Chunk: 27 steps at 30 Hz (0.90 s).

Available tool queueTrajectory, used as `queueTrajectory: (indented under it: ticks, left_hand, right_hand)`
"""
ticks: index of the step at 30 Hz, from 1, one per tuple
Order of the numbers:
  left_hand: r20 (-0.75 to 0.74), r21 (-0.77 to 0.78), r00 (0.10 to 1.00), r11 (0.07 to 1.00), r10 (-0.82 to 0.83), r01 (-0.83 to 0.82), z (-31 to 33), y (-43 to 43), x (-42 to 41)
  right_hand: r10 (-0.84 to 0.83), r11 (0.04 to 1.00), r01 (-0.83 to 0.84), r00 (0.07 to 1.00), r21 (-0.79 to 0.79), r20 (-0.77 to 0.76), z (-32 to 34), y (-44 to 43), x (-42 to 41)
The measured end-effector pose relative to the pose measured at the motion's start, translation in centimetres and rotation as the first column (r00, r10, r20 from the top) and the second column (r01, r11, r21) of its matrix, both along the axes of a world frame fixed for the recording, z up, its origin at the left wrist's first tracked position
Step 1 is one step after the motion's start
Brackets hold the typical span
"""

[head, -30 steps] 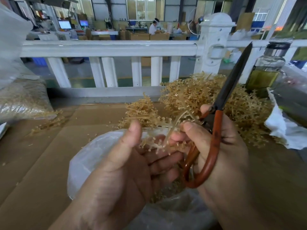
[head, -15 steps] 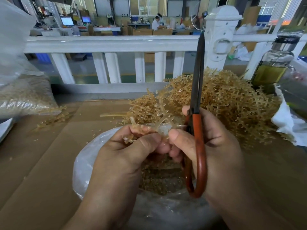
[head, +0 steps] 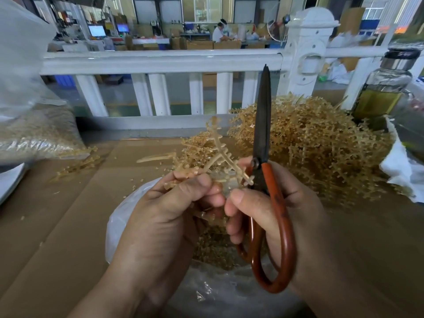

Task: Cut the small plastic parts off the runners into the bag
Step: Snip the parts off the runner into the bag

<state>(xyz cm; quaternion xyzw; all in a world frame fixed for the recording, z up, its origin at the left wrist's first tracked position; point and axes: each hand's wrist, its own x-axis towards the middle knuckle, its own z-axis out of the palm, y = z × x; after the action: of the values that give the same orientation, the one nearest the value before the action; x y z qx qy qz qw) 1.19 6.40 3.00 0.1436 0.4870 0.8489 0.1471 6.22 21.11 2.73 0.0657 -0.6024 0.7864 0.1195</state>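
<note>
- Left hand (head: pixel 169 214): your fingers curl and pinch the runner (head: pixel 220 149) at its lower end.
- Runner: the long axis rises from that pinch, up and away, leaning left. One side branch reaches right to the scissors' pivot.
- Right hand (head: pixel 289 212): clenched round the orange loops of the scissors (head: pixel 262 125). Blades together, pointing up, just right of the stem.
- Bag (head: pixel 119 223): mouth directly beneath both hands, cut parts (head: pixel 213 249) inside.
- Judgement: your right hand is nearer that branch.
</note>
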Motion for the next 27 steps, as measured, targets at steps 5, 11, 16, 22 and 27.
queueTrajectory:
  ticks: [5,11,16,22,27]
  left_hand:
    - [-0.031,-0.086,0.992,0.989,0.119,-0.121,-0.3,-0.1,-0.3]
    - [-0.104,-0.127,0.99,0.986,0.094,-0.107,-0.4,-0.3,-0.2]
    - [-0.209,-0.173,0.969,0.971,0.13,-0.167,-0.4,-0.3,-0.1]
    - [-0.401,-0.276,0.893,0.903,0.203,-0.329,0.3,-0.2,0.6]
    - [-0.477,-0.273,0.861,0.901,0.176,-0.336,0.7,-0.5,0.7]
  right_hand:
    - [-0.112,0.988,0.116,0.992,0.098,-0.05,0.3,0.0,-0.1]
    - [-0.136,0.98,0.146,0.987,0.132,-0.083,0.3,0.4,0.0]
    - [-0.123,0.985,0.132,0.989,0.112,-0.079,0.4,0.2,0.0]
    - [-0.157,0.95,0.175,0.984,0.257,-0.086,0.4,0.2,0.0]
    - [-0.161,0.942,0.173,0.985,0.288,-0.064,0.3,0.2,-0.1]
